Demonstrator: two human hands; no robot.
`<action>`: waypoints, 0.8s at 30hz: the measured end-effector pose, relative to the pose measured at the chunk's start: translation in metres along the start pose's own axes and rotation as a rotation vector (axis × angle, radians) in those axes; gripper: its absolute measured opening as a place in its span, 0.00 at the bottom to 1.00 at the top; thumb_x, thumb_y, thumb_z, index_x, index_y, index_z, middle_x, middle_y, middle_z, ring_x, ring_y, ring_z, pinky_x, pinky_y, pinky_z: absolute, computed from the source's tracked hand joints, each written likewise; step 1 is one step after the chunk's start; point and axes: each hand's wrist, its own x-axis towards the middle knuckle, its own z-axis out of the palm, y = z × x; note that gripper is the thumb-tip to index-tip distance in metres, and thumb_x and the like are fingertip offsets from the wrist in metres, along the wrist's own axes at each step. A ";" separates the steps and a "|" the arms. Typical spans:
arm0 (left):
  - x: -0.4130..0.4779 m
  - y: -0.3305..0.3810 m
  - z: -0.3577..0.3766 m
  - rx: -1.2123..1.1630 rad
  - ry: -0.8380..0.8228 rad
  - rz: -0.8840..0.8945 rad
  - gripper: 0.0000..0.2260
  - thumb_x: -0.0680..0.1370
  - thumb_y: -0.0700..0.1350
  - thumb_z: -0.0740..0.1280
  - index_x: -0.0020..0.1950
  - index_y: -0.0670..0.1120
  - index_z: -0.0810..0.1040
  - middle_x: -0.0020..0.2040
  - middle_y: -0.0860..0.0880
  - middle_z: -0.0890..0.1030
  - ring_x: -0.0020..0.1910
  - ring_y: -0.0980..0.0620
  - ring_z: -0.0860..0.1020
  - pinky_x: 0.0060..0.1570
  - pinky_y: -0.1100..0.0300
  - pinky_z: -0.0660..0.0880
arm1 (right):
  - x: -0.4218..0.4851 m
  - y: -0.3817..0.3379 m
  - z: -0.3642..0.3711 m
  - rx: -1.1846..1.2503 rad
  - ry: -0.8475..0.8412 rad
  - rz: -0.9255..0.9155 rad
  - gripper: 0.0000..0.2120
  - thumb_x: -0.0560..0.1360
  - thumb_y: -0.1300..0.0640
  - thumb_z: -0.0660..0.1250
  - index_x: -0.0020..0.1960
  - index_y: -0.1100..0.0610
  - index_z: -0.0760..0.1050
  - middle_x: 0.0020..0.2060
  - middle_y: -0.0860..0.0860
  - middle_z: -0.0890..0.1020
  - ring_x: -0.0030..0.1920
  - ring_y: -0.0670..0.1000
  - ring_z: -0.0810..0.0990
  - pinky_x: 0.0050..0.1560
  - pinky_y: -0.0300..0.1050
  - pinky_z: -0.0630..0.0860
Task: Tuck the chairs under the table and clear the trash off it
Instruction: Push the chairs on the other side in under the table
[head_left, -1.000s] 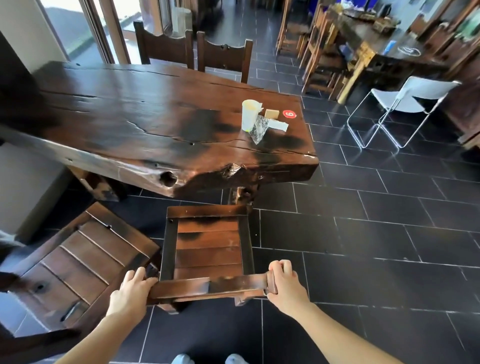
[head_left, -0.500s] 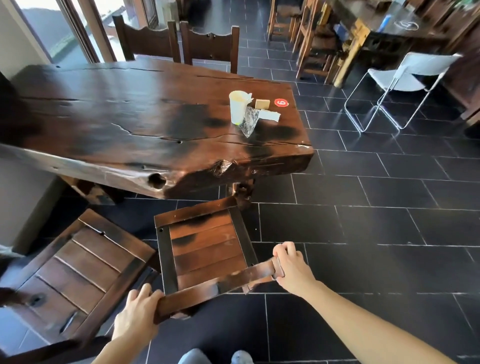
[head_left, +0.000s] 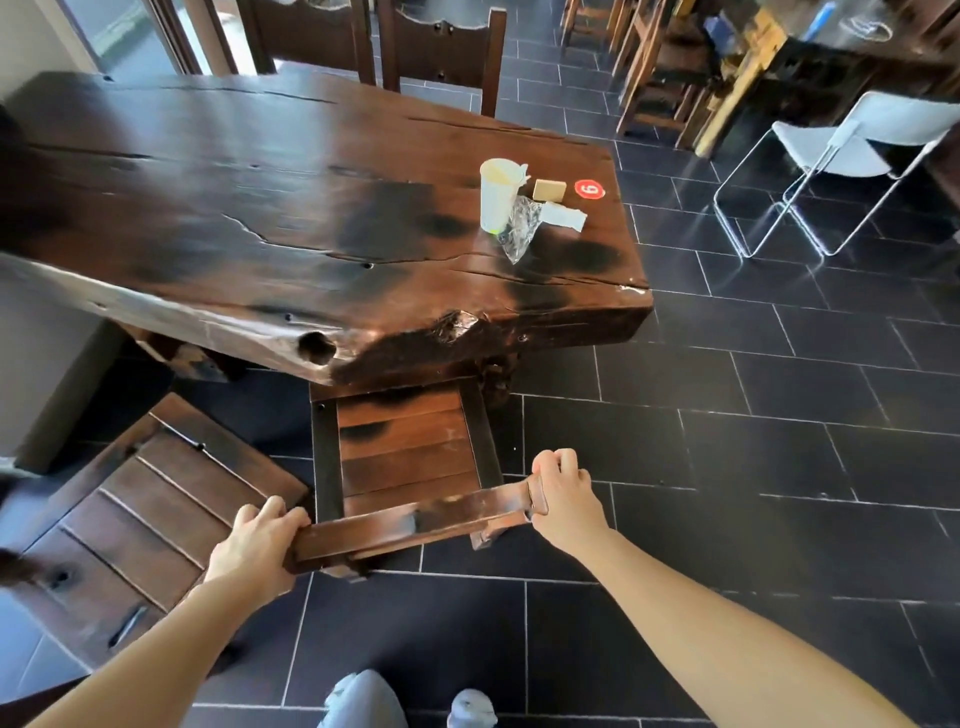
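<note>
A dark slatted wooden chair (head_left: 408, 457) stands at the near edge of the thick slab table (head_left: 234, 218), the front of its seat just under the edge. My left hand (head_left: 254, 548) grips the left end of its backrest top rail. My right hand (head_left: 563, 493) grips the right end. On the table's right part lies the trash: a white paper cup (head_left: 497, 195), a crumpled clear plastic wrapper (head_left: 519, 231), a white folded paper (head_left: 563, 215) and a small tan box (head_left: 549, 189). A second wooden chair (head_left: 140, 519) stands out from the table at lower left.
A red round number sticker (head_left: 589, 188) is on the table by the trash. Two dark chairs (head_left: 441, 57) stand at the table's far side. A white folding chair (head_left: 841, 150) stands on the dark tiled floor at right, with another table and chairs behind it.
The chair in my hands has slid forward, and the front of its seat is now under the table's edge. It was skewed half a second ago and now sits nearly square. Both hands keep their grip.
</note>
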 end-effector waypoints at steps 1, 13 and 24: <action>0.006 -0.003 -0.004 0.002 -0.003 -0.001 0.20 0.68 0.51 0.70 0.58 0.60 0.70 0.54 0.55 0.67 0.56 0.49 0.65 0.40 0.53 0.77 | 0.004 -0.003 -0.001 0.004 0.008 0.001 0.27 0.70 0.54 0.74 0.63 0.53 0.64 0.63 0.54 0.67 0.58 0.55 0.73 0.55 0.45 0.78; 0.033 -0.029 -0.026 0.057 -0.048 0.162 0.19 0.67 0.51 0.68 0.56 0.58 0.69 0.54 0.54 0.68 0.55 0.49 0.68 0.42 0.52 0.77 | 0.016 -0.031 -0.004 0.019 0.027 0.119 0.27 0.68 0.55 0.76 0.60 0.53 0.64 0.60 0.54 0.67 0.54 0.55 0.74 0.51 0.45 0.79; 0.037 -0.044 -0.029 0.040 -0.120 0.320 0.34 0.59 0.69 0.71 0.61 0.58 0.67 0.54 0.54 0.70 0.57 0.49 0.69 0.49 0.50 0.77 | 0.004 -0.054 -0.019 0.054 -0.022 0.331 0.23 0.70 0.59 0.74 0.59 0.51 0.65 0.60 0.54 0.67 0.52 0.59 0.77 0.51 0.50 0.77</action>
